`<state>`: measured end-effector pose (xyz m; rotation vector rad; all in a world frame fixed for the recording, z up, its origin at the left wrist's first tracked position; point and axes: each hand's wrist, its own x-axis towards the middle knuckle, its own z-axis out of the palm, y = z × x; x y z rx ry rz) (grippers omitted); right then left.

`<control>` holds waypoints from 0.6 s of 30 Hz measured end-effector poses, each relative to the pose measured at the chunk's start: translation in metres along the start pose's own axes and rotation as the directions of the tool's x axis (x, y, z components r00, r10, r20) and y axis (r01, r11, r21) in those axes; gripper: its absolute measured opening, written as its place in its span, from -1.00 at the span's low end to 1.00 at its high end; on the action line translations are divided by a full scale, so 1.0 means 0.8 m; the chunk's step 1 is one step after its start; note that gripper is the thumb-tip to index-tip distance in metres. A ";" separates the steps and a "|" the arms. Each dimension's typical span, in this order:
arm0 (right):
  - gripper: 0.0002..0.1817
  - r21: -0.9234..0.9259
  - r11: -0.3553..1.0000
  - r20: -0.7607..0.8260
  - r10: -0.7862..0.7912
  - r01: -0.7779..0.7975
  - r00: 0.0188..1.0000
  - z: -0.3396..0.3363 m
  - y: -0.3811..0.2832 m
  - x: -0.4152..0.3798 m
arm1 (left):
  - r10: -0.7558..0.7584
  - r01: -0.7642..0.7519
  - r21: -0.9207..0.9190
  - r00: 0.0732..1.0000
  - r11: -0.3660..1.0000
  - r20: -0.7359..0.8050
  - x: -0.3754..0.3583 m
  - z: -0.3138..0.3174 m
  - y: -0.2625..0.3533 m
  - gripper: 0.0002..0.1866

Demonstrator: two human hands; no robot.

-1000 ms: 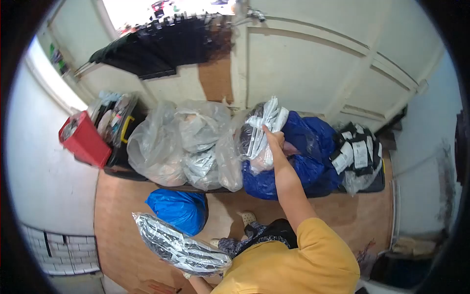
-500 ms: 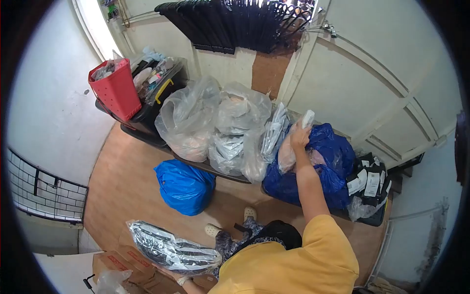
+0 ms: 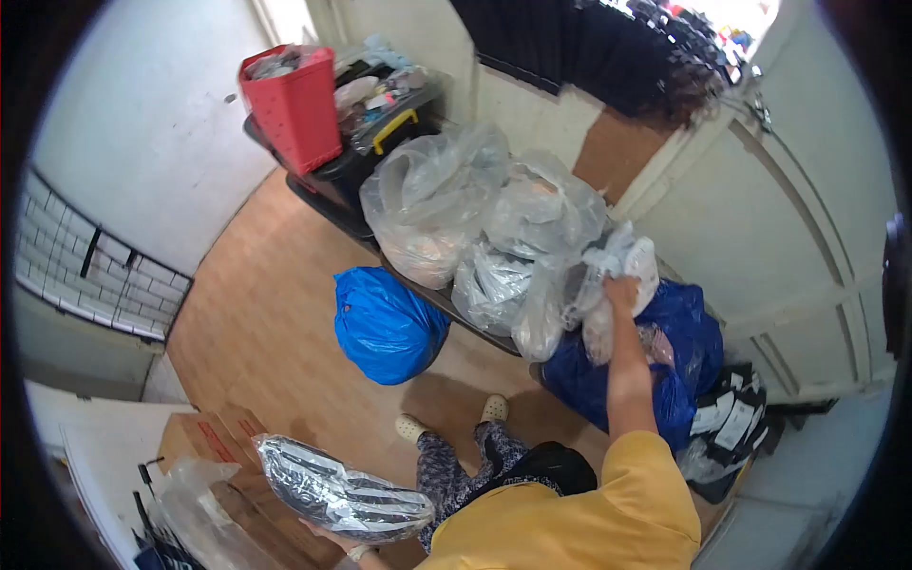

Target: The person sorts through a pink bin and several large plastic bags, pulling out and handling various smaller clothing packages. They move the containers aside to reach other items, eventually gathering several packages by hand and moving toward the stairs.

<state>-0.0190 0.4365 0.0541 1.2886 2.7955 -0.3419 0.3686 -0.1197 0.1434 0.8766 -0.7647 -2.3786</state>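
Note:
My left hand [image 3: 328,534] is mostly hidden beneath a clear plastic pack [image 3: 342,489] of dark and white striped items, which it holds up at lower left. My right hand [image 3: 622,293] reaches forward, its fingers closed on a clear plastic bag [image 3: 642,268] with pale, whitish contents; the exact contents are blurred. Right below that hand lies an open dark blue bag [image 3: 698,328] with pinkish plastic-wrapped things in it. Just left of my right hand stand several translucent plastic bags [image 3: 546,204] with pale and silvery packs inside.
A tied bright blue bag [image 3: 388,328] sits on the floor [image 3: 275,294]. A red basket [image 3: 294,119] and a black bin with yellow handle [image 3: 394,131] are at the back left. Black tagged packs [image 3: 731,418] lie at right. Cardboard boxes [image 3: 204,442] stand at lower left. Black hangers hang above.
The view has turned, so the bags appear shifted rightward. My right hand has moved its plastic bag from over the dark blue bag toward the translucent bags. My left hand still holds the striped pack.

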 end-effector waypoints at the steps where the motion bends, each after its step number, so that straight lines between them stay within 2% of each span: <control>1: -0.40 0.147 0.989 -0.080 -0.012 0.024 0.997 -0.018 0.011 -0.010 | 0.004 -0.003 -0.054 0.999 0.999 0.032 0.005 -0.015 0.005 -0.25; 2: -0.38 0.218 0.974 0.094 -0.075 0.053 0.993 -0.062 0.011 -0.030 | 0.041 -0.042 -0.005 0.918 0.999 0.394 0.019 -0.057 0.011 -0.27; 3: -0.36 0.197 0.975 -0.077 -0.090 0.103 0.993 -0.050 0.024 -0.030 | 0.062 -0.056 -0.028 0.919 0.998 0.389 0.019 -0.050 0.013 -0.27; 4: -0.43 0.214 0.967 -0.084 -0.125 0.140 0.989 -0.086 0.011 -0.072 | 0.059 -0.058 -0.019 0.997 0.998 0.045 0.017 -0.030 0.020 -0.27; 5: -0.47 0.349 0.870 -0.240 -0.278 0.349 0.930 -0.092 0.011 -0.102 | 0.044 -0.048 -0.005 0.951 0.999 -0.308 0.018 -0.017 0.027 -0.28; 6: -0.51 0.440 0.713 -0.410 -0.381 0.546 0.828 -0.096 0.011 -0.132 | 0.072 -0.006 0.208 0.947 0.978 -0.314 0.029 -0.020 0.031 -0.15; 7: -0.55 0.589 0.650 -0.310 -0.368 0.481 0.877 -0.107 0.003 -0.172 | 0.029 0.046 0.249 0.957 0.967 -0.289 0.051 -0.046 0.042 -0.20; 8: -0.58 0.718 0.576 -0.200 -0.367 0.391 0.908 -0.122 -0.011 -0.215 | -0.066 0.112 0.235 0.979 0.965 -0.193 0.082 -0.062 0.055 -0.27; 9: -0.64 0.715 0.488 -0.232 -0.509 0.501 0.829 -0.140 -0.034 -0.261 | -0.156 0.174 0.229 0.983 0.958 -0.092 0.110 -0.072 0.065 -0.33; 10: -0.72 0.681 0.455 -0.225 -0.615 0.573 0.756 -0.151 -0.056 -0.304 | -0.146 0.176 0.262 0.981 0.949 -0.128 0.134 -0.063 0.072 -0.41; 11: -0.76 0.759 0.411 -0.139 -0.655 0.505 0.742 -0.176 -0.088 -0.360 | -0.130 0.174 0.297 0.978 0.939 -0.164 0.162 -0.052 0.084 -0.49; 12: -0.78 0.781 0.355 -0.133 -0.709 0.513 0.693 -0.141 -0.098 -0.379 | -0.209 0.227 0.224 0.973 0.948 -0.102 0.203 -0.066 0.087 -0.53; 13: -0.77 0.866 0.354 0.007 -0.715 0.353 0.699 -0.130 -0.125 -0.421 | -0.282 0.284 0.152 0.959 0.947 -0.030 0.248 -0.082 0.088 -0.58; 14: -0.78 0.926 0.285 0.110 -0.831 0.248 0.546 -0.143 -0.163 -0.468 | -0.299 0.298 0.205 0.954 0.932 -0.024 0.284 -0.085 0.096 -0.61; 15: -0.79 0.929 0.280 0.177 -0.911 0.241 0.373 -0.140 -0.197 -0.504 | -0.319 0.314 0.251 0.947 0.916 -0.021 0.316 -0.088 0.104 -0.65; 16: -0.80 0.973 0.117 0.068 -0.969 0.199 0.237 -0.143 -0.231 -0.548 | -0.271 0.251 0.373 0.963 0.893 0.001 0.338 -0.090 0.115 -0.65; 17: -0.76 0.989 0.057 0.045 -0.995 0.134 0.094 -0.128 -0.261 -0.584 | -0.225 0.186 0.491 0.974 0.851 0.021 0.354 -0.090 0.132 -0.65; 18: -0.71 0.984 0.099 0.101 -0.995 0.149 -0.007 -0.129 -0.289 -0.624 | -0.209 0.176 0.481 0.978 0.859 0.015 0.343 -0.143 0.164 -0.65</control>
